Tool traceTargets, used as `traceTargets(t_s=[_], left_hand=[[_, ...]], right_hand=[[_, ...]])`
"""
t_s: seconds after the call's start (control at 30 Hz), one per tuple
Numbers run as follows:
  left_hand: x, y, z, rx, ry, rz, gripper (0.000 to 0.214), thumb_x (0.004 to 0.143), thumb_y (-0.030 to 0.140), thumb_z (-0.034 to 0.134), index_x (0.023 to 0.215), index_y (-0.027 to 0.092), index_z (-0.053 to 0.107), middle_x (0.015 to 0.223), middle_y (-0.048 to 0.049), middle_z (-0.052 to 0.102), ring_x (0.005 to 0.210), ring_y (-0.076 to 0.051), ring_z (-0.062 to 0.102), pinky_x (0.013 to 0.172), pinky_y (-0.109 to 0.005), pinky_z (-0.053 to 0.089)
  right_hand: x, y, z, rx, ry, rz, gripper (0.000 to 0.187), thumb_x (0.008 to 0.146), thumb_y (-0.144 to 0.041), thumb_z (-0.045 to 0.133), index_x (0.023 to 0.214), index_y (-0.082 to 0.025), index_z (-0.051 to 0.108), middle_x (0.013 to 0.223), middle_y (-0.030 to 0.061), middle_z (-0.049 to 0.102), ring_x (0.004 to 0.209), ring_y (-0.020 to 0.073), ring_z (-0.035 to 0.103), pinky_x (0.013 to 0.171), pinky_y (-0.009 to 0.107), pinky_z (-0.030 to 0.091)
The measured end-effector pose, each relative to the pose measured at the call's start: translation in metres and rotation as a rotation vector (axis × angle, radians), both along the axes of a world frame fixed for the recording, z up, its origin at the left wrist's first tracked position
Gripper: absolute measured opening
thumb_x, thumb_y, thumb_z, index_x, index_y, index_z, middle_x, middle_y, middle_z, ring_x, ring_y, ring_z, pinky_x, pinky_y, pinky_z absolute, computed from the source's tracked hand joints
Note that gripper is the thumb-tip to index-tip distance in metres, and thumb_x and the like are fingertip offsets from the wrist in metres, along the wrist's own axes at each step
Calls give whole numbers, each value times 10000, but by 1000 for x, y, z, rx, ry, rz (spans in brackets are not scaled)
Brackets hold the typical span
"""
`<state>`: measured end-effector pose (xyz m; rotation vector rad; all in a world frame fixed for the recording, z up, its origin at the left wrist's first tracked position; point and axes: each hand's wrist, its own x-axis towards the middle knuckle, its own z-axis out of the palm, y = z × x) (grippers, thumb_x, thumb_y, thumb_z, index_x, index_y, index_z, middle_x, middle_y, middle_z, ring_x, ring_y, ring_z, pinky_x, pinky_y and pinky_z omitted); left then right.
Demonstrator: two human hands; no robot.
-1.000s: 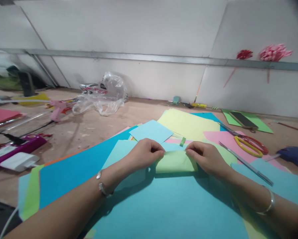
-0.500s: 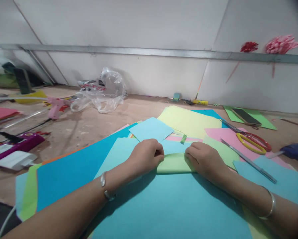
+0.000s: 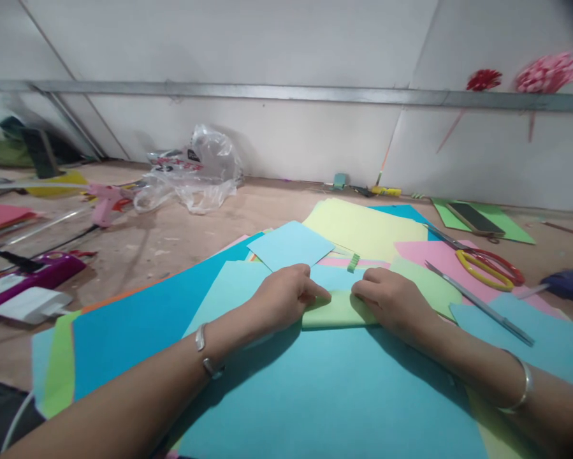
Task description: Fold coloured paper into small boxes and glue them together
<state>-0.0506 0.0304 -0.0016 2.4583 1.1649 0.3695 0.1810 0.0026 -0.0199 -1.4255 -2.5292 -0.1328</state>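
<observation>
A folded light green paper (image 3: 336,311) lies on a large teal sheet (image 3: 324,395) in front of me. My left hand (image 3: 286,296) presses its left end, fingers curled and the fingertips pinched on the upper edge. My right hand (image 3: 391,298) is closed on the right end in the same way. A small square of pale blue paper (image 3: 296,244) lies just beyond my hands, and a short green strip (image 3: 353,262) sits beside it.
Coloured sheets cover the table: yellow (image 3: 365,229), pink (image 3: 439,255), blue (image 3: 137,319). Yellow-handled scissors (image 3: 487,264) and a long thin metal tool (image 3: 480,305) lie right. A clear plastic bag (image 3: 195,175) and pink glue gun (image 3: 107,201) sit left, by a purple device (image 3: 37,274).
My fingertips have slid inward along the top edge of the green paper, toward each other. The view has tipped up slightly.
</observation>
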Motion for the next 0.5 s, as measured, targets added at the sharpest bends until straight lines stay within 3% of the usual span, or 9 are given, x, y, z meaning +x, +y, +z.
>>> traceTargets(t_s=[0.2, 0.3, 0.4, 0.5], left_hand=[[11, -2, 11, 245, 133, -123, 317, 727, 26, 569, 808, 233, 795, 854, -81, 623, 800, -215, 532, 693, -312, 393], [24, 2, 24, 148, 274, -247, 245, 699, -2, 556, 751, 165, 727, 746, -56, 636, 677, -177, 526, 604, -277, 357], [40, 8, 33, 77, 403, -163, 166, 775, 82, 565, 704, 178, 681, 661, -33, 628, 565, -154, 495, 534, -271, 300], [54, 9, 28, 101, 438, -25, 313, 902, 235, 504, 637, 166, 654, 620, -68, 618, 558, -178, 527, 533, -292, 300]], right_hand=[[-3, -2, 13, -35, 11, -28, 228, 817, -99, 465, 727, -169, 662, 775, 86, 556, 735, 197, 447, 589, 301, 255], [-5, -3, 19, -57, 50, -26, 238, 820, -106, 432, 680, -178, 610, 729, 75, 527, 700, 192, 426, 595, 311, 277], [-4, -3, 19, -125, 69, -9, 232, 812, -99, 423, 683, -183, 596, 734, 70, 529, 694, 188, 439, 588, 306, 293], [-2, -1, 16, -158, 90, 0, 214, 796, -94, 443, 716, -181, 622, 735, 66, 539, 692, 187, 448, 587, 305, 300]])
